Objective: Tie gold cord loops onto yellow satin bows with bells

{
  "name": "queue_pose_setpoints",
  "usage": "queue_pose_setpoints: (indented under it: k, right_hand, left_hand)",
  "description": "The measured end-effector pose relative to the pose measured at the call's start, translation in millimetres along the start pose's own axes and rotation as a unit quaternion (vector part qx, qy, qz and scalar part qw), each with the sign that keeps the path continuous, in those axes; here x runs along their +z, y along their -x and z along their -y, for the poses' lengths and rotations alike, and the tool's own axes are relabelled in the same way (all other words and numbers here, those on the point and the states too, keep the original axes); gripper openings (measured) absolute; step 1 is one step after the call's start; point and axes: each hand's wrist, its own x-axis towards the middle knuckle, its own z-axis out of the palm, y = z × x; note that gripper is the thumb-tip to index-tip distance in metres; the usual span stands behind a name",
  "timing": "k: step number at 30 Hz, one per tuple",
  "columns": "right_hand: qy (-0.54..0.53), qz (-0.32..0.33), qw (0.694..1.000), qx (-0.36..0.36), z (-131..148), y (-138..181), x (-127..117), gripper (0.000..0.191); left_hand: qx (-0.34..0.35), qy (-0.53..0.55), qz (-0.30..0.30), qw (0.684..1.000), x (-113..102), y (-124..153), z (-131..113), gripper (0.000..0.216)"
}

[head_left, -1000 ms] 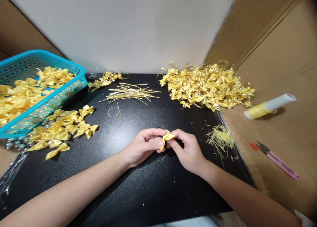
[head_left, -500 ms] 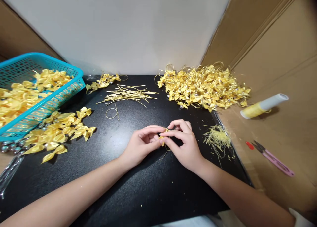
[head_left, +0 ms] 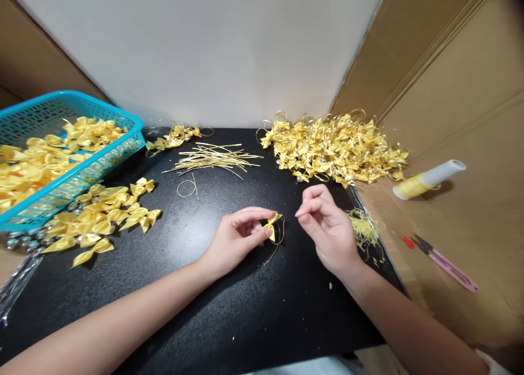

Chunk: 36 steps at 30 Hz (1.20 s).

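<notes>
My left hand (head_left: 235,236) pinches a yellow ribbon bow (head_left: 271,227) between thumb and fingers, just over the black tabletop. A thin cord (head_left: 281,238) curves down from the bow, its end near the tabletop. To the right and apart from the bow is my right hand (head_left: 327,227), thumb and fingertips pressed together. What they hold, if anything, is too small to make out. Beyond the hands lie a bundle of gold cords (head_left: 216,159) and one looped cord (head_left: 188,188).
A blue basket (head_left: 82,170) of yellow bows stands left, with loose bows (head_left: 106,211) and shiny beads (head_left: 24,241) beside it. Bows with gold loops form a heap (head_left: 335,148) at the back right. Thread scraps (head_left: 364,227), a thread tube (head_left: 428,179) and pink snips (head_left: 450,268) lie right.
My right hand has come away from the bow and moved right, its fingers pinched. The left hand keeps the bow, which now shows more fully. The view has shifted slightly.
</notes>
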Motion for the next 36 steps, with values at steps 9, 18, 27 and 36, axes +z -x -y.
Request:
queue_pose_setpoints:
  k: [9, 18, 27, 36]
  right_hand:
    - [0.207, 0.068, 0.974, -0.061, -11, 0, 7, 0.005]
    - [0.164, 0.048, 0.975, -0.141, -11, 4, 15, 0.014]
    - [-0.118, -0.117, 0.986, 0.002, 5, -3, -6, 0.006]
    - [-0.138, -0.065, 0.985, 0.074, -3, 0, 3, 0.013]
  left_hand:
    - [-0.001, 0.032, 0.005, 0.999, 0, 1, 1, 0.028]
    - [0.021, -0.003, 0.029, 0.999, 1, -1, 6, 0.024]
    - [0.028, -0.09, 0.019, 0.995, 4, -4, 7, 0.023]
    - [0.123, -0.25, -0.025, 0.96, -4, -2, 3, 0.025]
